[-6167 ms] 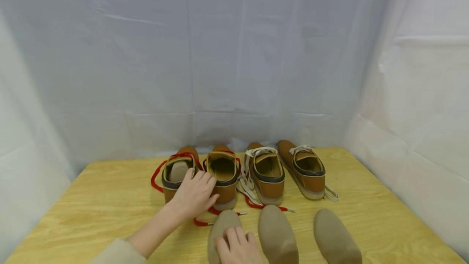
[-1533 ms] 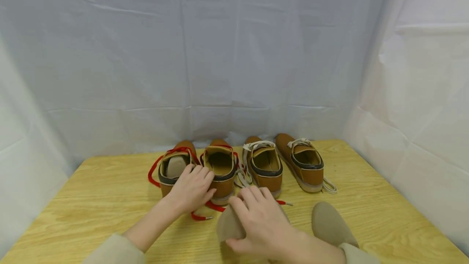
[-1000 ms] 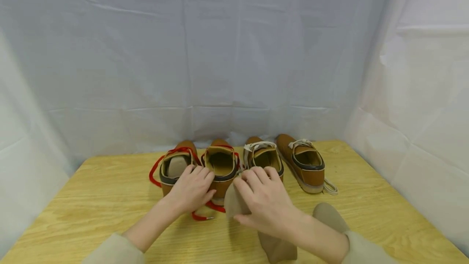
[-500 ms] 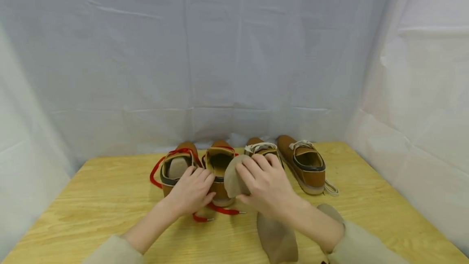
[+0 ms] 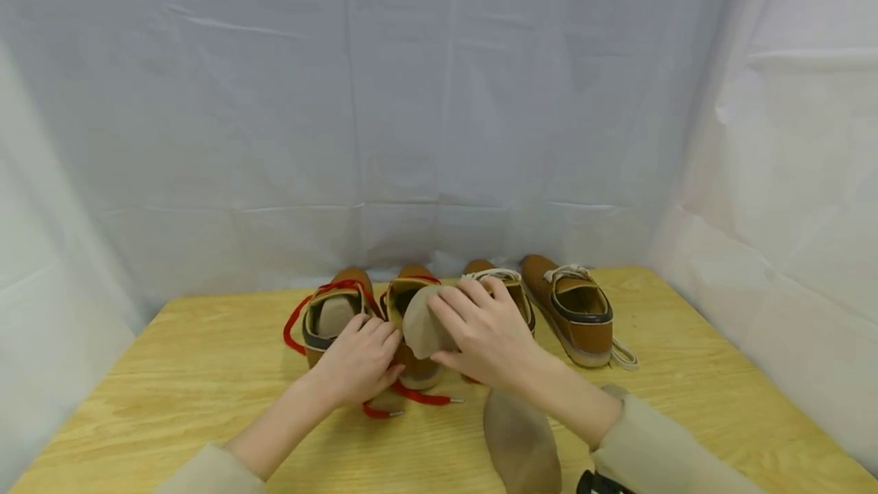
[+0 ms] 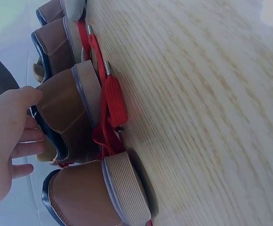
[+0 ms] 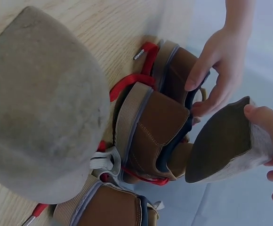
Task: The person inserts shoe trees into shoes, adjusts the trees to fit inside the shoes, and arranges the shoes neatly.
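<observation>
Four-in-a-row brown shoes with dark collars is too exact to count here, so several brown shoes stand side by side, heels toward me. My left hand [image 5: 360, 360] pinches the heel collar of the second shoe from the left [image 6: 63, 103], thumb outside, fingers over the rim. In my right hand [image 5: 487, 334] is a beige, hollow, toe-shaped shoe tree [image 5: 425, 322], held just over that shoe's opening. The right wrist view shows the hollow shoe tree [image 7: 221, 141] tilted beside the collar. A matching shoe tree [image 5: 336, 316] sits inside the leftmost red-laced shoe [image 5: 353, 278].
Two shoes with white laces stand to the right, the far one [image 5: 590, 338] angled. Another shoe tree [image 5: 521, 441] lies on the wooden table [image 5: 171, 395] in front; one more is mostly behind my right sleeve [image 5: 658, 444]. Loose red laces [image 5: 425, 398] trail behind the heels.
My right hand has lifted the leftmost loose shoe tree off the table and carried it forward, then left, to the second shoe's opening. My left hand keeps its place.
</observation>
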Motion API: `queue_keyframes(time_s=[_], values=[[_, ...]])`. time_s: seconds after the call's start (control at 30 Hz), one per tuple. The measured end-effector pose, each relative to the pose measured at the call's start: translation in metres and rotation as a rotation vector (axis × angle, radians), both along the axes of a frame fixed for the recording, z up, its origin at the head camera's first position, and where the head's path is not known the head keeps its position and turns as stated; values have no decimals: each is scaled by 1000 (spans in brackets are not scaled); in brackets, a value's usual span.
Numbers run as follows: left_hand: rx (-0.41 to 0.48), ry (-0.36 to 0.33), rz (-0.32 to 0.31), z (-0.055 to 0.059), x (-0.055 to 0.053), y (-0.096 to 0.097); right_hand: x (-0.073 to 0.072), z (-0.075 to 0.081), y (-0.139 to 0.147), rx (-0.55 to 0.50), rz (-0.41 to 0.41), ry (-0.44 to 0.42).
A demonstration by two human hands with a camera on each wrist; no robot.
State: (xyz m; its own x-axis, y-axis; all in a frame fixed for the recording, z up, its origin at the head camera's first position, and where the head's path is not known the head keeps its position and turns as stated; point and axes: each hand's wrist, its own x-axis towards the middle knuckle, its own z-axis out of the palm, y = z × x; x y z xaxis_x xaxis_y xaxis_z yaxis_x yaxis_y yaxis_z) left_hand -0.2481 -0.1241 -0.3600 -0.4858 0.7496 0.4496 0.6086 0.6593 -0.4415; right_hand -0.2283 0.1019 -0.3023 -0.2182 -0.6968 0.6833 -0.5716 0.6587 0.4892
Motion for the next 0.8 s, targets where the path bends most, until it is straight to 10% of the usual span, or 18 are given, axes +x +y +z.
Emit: queue_keyframes(time_s=[0.8], values=[[48, 8, -56, -7, -2, -5, -20, -1, -7, 21, -41, -119]])
